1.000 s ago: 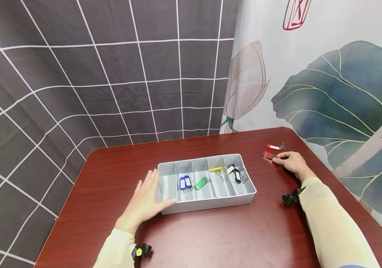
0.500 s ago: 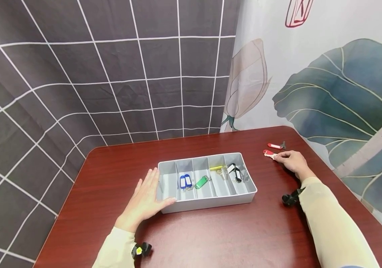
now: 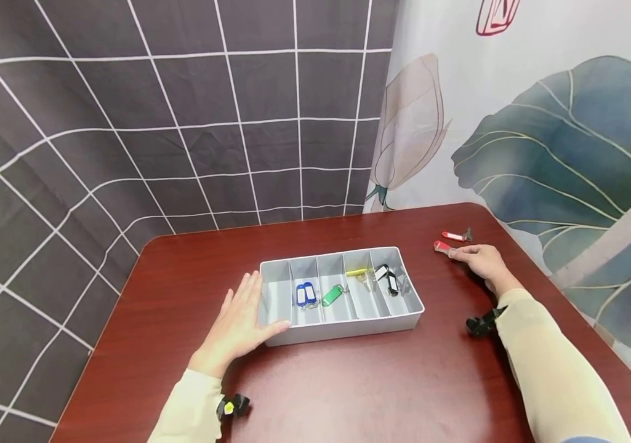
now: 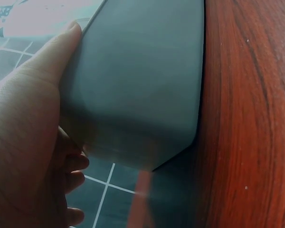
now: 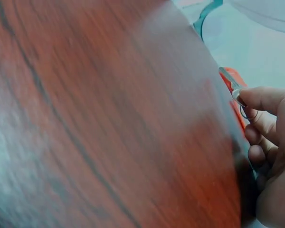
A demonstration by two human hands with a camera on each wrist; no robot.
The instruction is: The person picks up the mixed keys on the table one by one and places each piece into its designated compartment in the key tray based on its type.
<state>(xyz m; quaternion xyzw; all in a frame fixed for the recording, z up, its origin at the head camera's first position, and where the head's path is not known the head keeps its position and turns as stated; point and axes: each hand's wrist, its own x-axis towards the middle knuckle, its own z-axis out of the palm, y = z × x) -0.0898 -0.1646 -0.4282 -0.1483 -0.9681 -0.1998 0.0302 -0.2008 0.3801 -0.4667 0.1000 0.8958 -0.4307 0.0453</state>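
My left hand (image 3: 237,320) rests against the left end of a grey divided tray (image 3: 343,332), fingers straight along its side and thumb at the front corner. In the left wrist view the thumb (image 4: 61,50) touches the tray wall (image 4: 142,66). At the table's far right, my right hand (image 3: 484,261) pinches a key with a red tag (image 3: 441,247). The right wrist view shows the silver key (image 5: 232,84) and its ring between thumb and fingers, the red tag behind. Just beyond lies a second red-tagged key (image 3: 453,235) on the table.
Tray compartments hold blue tags (image 3: 306,294), a green tag (image 3: 332,295), a yellow-tagged key (image 3: 356,272) and black tags (image 3: 392,283). The leftmost compartment (image 3: 277,301) shows only its grey bottom. Patterned curtains (image 3: 226,123) hang behind the dark red table (image 3: 359,381).
The red-tagged key has turned a little in my right fingers, which now cover more of it. My left hand stays on the tray. The head view has tilted up slightly.
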